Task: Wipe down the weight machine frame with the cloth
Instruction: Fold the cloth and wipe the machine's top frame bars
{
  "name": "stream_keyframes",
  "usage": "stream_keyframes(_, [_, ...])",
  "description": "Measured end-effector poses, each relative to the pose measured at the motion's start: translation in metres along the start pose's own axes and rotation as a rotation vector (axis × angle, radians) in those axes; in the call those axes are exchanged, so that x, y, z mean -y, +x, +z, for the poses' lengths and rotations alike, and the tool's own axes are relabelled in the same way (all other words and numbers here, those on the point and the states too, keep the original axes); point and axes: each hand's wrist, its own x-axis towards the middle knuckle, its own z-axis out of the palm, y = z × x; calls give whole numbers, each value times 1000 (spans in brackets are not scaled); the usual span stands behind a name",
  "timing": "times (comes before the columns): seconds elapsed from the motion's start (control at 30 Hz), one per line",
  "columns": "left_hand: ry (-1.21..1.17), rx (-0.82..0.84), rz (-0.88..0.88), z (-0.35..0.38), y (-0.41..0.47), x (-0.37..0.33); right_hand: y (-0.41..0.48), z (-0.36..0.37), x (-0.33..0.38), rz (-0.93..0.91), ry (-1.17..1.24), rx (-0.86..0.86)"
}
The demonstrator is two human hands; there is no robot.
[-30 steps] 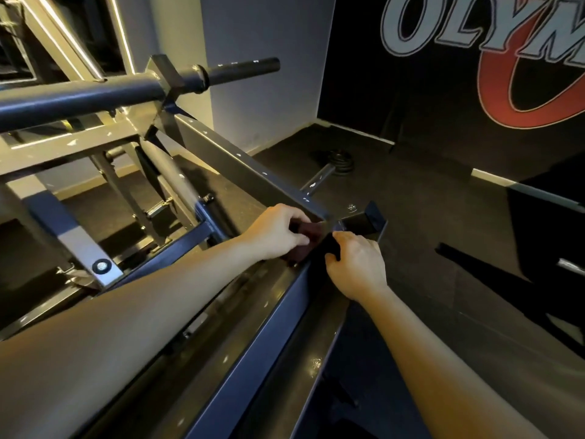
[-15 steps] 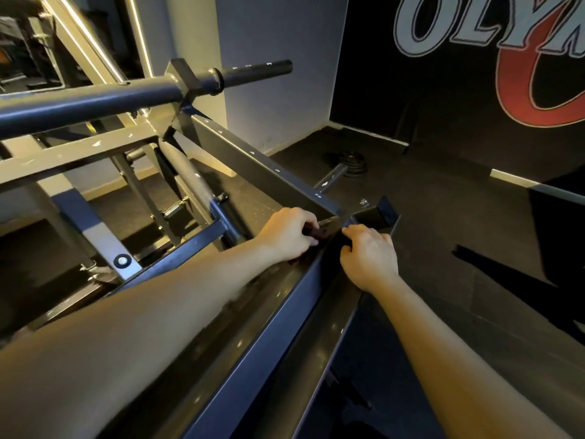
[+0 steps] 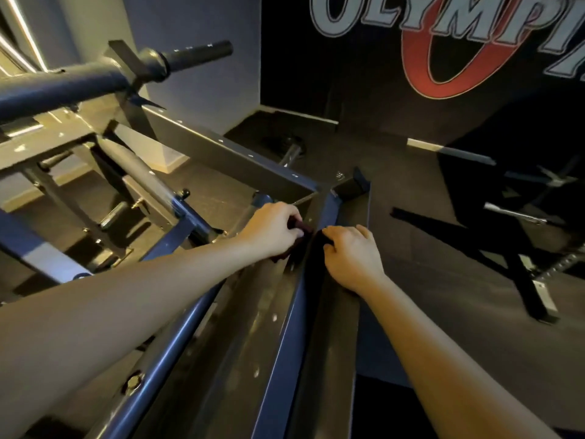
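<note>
Slid back along the frame, left hand and right hand grip cloth over black floor.

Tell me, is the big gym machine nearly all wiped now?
Hard to say what is done: no wiped patch shows. Right now the left hand and right hand grip the dark cloth draped over the sloping beam near its far corner. The beam's near stretch and the upper bar probably remain.
</note>
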Motion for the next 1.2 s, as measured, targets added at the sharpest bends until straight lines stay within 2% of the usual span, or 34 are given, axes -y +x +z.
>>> stream_keyframes(0.13, [23,-54,-16,13,51,0,5,2,-3,-7,-35,10])
stream_keyframes(0.27, [0,-40,-43,17,72,3,3,-1,-1,-23,-56,25])
stream_keyframes(0.4, [-54,135,113,-10,17,7,1,-4,4,-6,-49,42])
stream_keyframes(0.47, [-111,272,145,-29,-25,10,1,-4,5,-5,-33,45])
stream_keyframes(0.53, [-107,329,156,-36,-54,15,1,-4,5,-1,-17,39])
stream_keyframes(0.63, [-106,221,155,-22,-42,18,0,-4,4,-6,-4,29])
stream_keyframes(0.8, [-6,19,49,11,60,10,3,1,-3,-14,1,-3])
stream_keyframes(0.93, [22,-7,-4,23,104,7,3,1,-2,-13,-8,-7])
stream_keyframes(1.07, [-17,70,100,7,54,16,2,-4,0,-14,-8,20])
stream_keyframes(1.2, [-155,314,190,-35,-50,18,-1,-6,7,4,8,23])
